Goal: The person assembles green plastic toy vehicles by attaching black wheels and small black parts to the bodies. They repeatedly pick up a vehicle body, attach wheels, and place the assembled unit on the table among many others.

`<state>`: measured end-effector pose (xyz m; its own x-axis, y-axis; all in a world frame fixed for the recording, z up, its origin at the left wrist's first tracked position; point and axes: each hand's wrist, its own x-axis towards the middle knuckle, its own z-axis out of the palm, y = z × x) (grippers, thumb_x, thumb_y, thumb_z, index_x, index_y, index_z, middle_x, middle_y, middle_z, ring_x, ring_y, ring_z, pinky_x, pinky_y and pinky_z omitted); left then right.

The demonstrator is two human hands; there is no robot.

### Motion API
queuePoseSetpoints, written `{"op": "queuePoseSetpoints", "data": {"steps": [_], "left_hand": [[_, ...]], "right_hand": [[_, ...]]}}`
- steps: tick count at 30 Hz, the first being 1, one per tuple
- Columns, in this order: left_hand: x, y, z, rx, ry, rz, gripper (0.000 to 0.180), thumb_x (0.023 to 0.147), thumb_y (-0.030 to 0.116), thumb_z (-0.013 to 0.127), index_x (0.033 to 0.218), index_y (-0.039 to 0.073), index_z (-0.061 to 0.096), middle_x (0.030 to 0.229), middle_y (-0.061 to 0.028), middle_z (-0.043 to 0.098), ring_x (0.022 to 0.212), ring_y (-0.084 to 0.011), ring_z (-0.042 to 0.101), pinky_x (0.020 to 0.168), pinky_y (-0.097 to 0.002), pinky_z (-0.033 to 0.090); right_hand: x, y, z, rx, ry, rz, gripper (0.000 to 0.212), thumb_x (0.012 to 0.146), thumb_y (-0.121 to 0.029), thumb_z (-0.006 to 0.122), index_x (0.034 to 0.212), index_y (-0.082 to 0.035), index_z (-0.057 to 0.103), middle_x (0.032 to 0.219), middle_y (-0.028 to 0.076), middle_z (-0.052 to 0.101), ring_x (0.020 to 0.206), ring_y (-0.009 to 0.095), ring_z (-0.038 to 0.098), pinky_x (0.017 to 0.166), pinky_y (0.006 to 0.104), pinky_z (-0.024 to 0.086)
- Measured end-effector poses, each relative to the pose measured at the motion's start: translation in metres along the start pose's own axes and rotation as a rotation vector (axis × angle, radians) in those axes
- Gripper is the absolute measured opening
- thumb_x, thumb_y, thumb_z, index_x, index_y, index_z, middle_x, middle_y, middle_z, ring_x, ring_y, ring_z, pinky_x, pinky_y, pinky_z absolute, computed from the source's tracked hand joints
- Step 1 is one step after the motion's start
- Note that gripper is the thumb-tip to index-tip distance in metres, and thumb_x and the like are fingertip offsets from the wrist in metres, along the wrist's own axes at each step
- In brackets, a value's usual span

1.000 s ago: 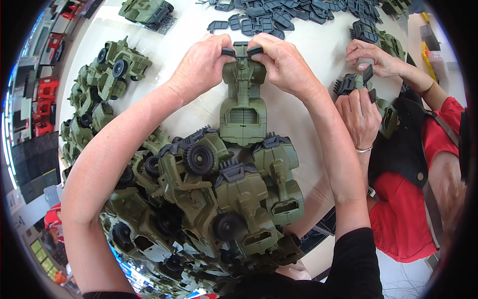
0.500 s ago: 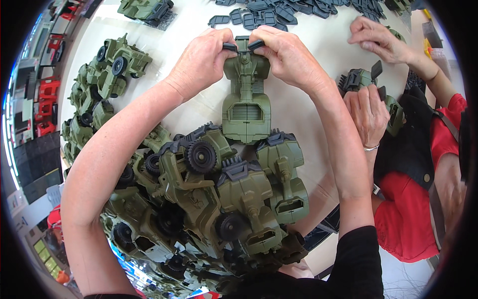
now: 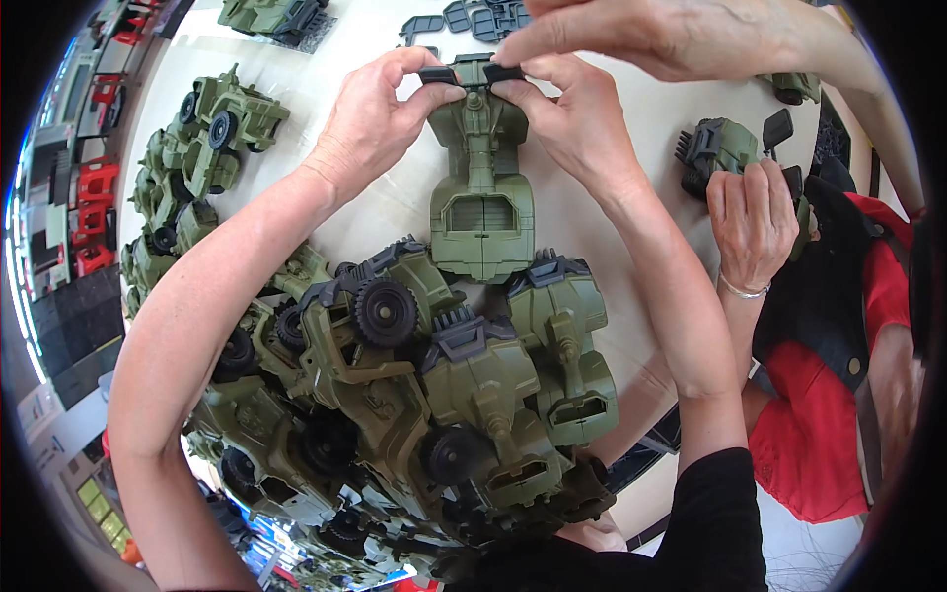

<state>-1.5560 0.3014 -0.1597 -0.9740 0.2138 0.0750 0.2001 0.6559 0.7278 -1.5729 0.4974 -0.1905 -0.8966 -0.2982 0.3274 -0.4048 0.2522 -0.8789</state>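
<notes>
An olive-green toy military vehicle lies on the table in front of me, its far end between my hands. My left hand pinches a small dark panel between thumb and forefinger at the vehicle's far left corner. On the opposite corner my right hand grips a matching dark panel in the same way. Whether the panels are fixed to the vehicle, I cannot tell. A co-worker's hand partly covers my right fingers from above.
A heap of similar toy vehicles crowds the near side, and more vehicles stand at the left. Loose dark panels lie at the far edge. A co-worker's other hand holds another toy vehicle on the right.
The co-worker's raised hand has swung left over the loose panels and above my right hand. My fingers have shifted on the dark panels, showing more of them.
</notes>
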Motion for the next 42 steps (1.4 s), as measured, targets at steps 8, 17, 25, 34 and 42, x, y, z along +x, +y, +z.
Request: {"op": "queuePoseSetpoints", "data": {"steps": [8, 17, 25, 34, 42], "left_hand": [[-0.010, 0.003, 0.017, -0.076, 0.155, -0.146, 0.027, 0.079, 0.020, 0.069, 0.094, -0.001, 0.061, 0.081, -0.0149, 0.063, 0.073, -0.0232, 0.058, 0.070, -0.0322, 0.046], [0.004, 0.010, -0.027, -0.113, -0.192, -0.073, 0.023, 0.084, 0.013, 0.066, 0.105, 0.004, 0.065, 0.097, -0.0013, 0.065, 0.095, -0.0077, 0.056, 0.091, -0.0245, 0.042], [0.001, 0.009, -0.020, -0.028, -0.129, -0.144, 0.020, 0.085, 0.016, 0.067, 0.100, 0.003, 0.067, 0.085, -0.0003, 0.067, 0.084, -0.0047, 0.057, 0.083, -0.0233, 0.046], [0.002, -0.001, -0.010, -0.321, -0.081, -0.280, 0.019, 0.084, 0.015, 0.069, 0.095, -0.001, 0.065, 0.084, -0.0034, 0.066, 0.077, -0.0057, 0.060, 0.077, -0.0230, 0.052], [0.000, 0.001, -0.007, -0.406, -0.104, -0.412, 0.020, 0.084, 0.020, 0.069, 0.093, 0.003, 0.065, 0.079, 0.0026, 0.062, 0.073, -0.0039, 0.057, 0.073, -0.0211, 0.051]], "right_hand": [[-0.004, -0.005, 0.009, 0.035, -0.021, 0.177, 0.022, 0.085, -0.003, 0.061, 0.106, -0.001, 0.065, 0.110, 0.006, 0.064, 0.096, 0.013, 0.058, 0.077, 0.0270, 0.050], [-0.002, 0.005, -0.019, 0.163, -0.108, 0.118, 0.022, 0.087, -0.013, 0.063, 0.105, -0.002, 0.065, 0.092, 0.004, 0.065, 0.082, 0.010, 0.057, 0.068, 0.0267, 0.048], [-0.009, -0.012, -0.006, 0.066, 0.017, 0.174, 0.019, 0.085, -0.015, 0.063, 0.098, -0.002, 0.069, 0.083, 0.012, 0.068, 0.071, 0.016, 0.064, 0.065, 0.0286, 0.051], [-0.009, -0.013, 0.000, 0.008, 0.074, 0.324, 0.028, 0.083, -0.020, 0.070, 0.099, 0.002, 0.068, 0.085, 0.007, 0.068, 0.075, 0.011, 0.060, 0.068, 0.0256, 0.048], [-0.008, -0.012, 0.002, 0.117, 0.107, 0.372, 0.022, 0.077, -0.015, 0.071, 0.090, 0.002, 0.067, 0.075, 0.012, 0.068, 0.072, 0.016, 0.066, 0.063, 0.0299, 0.050]]}}
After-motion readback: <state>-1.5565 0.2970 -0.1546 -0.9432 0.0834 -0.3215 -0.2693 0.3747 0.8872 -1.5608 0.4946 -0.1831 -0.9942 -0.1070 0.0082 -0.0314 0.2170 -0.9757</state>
